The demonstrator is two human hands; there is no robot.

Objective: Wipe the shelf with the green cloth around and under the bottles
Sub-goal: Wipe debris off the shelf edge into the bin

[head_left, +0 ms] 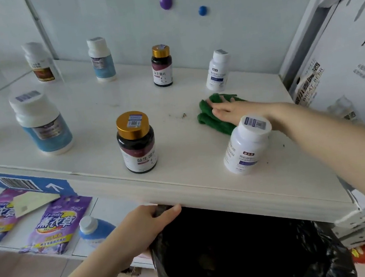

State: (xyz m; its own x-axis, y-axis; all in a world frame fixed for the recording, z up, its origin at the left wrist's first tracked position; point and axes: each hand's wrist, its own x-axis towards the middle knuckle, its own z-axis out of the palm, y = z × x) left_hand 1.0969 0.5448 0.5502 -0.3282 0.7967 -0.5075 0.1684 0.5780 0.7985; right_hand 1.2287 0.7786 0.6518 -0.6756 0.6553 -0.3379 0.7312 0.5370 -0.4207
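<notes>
Head camera, looking down on a white shelf [94, 108] with pill bottles standing well apart; the right hand [233, 110] lies flat on the green cloth [209, 120], fingers straight and close together, pressing it to the shelf rather than gripping it; that flat press probably keeps the whole bunched cloth in contact with the surface as it sweeps. The cloth sits on the right part of the shelf, under the palm and fingers, with folds showing past the fingertips and to the hand's left; it lies between a rear white bottle [218, 71] and a front white bottle [245, 146], which hides part of the wrist. A few dark crumbs [183, 115] lie just left of the cloth; a gold-capped dark bottle [137, 144] stands further left. The left hand [146, 226] curls its fingers round the rim of a black bag [239, 258], holding it open just below the shelf's front edge; this looks meant to catch debris swept off the edge.
</notes>
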